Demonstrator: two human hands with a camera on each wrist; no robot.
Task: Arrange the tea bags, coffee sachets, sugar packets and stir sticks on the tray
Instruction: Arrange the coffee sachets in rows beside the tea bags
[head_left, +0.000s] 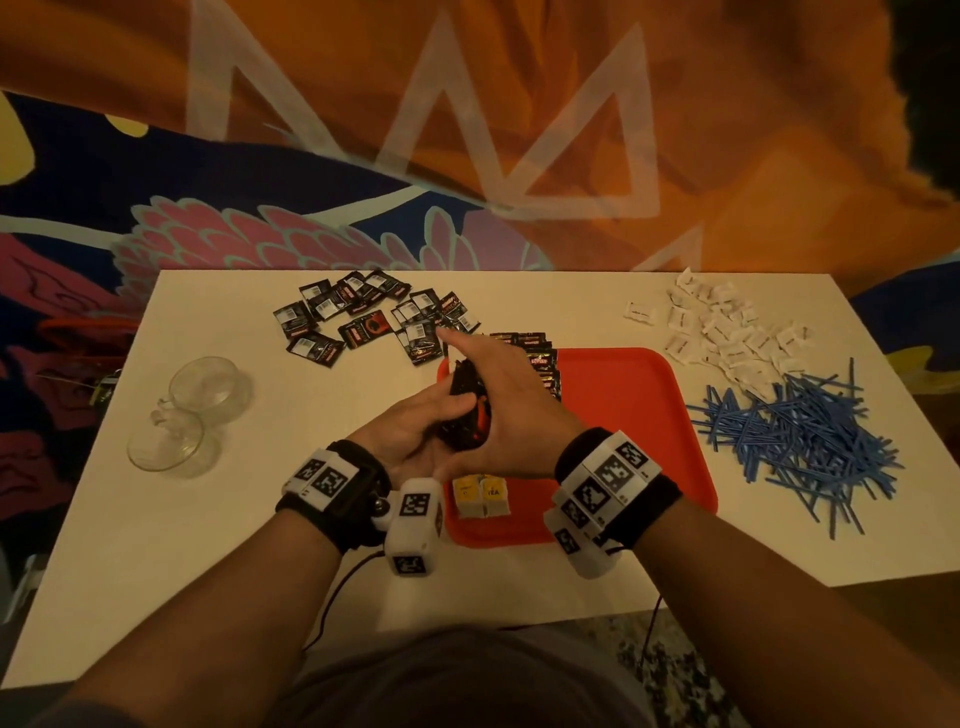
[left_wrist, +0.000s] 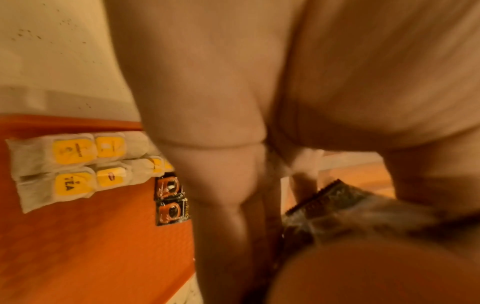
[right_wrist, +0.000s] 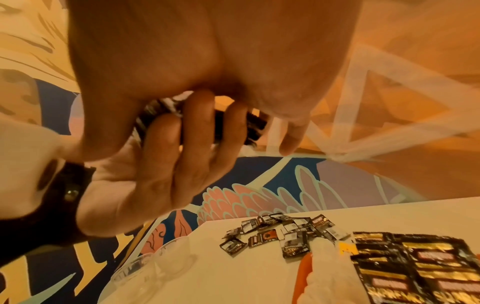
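I see both hands, left hand (head_left: 410, 431) and right hand (head_left: 498, 410), clamped around a stack of black foil coffee sachets (head_left: 465, 415) above the red plastic tray (head_left: 639, 415).

White table (head_left: 208, 545) bears red tray (head_left: 649, 415), loose coffee sachets (head_left: 358, 317), sugar packets (head_left: 727, 332), stir sticks (head_left: 800, 431), glasses (head_left: 192, 415)
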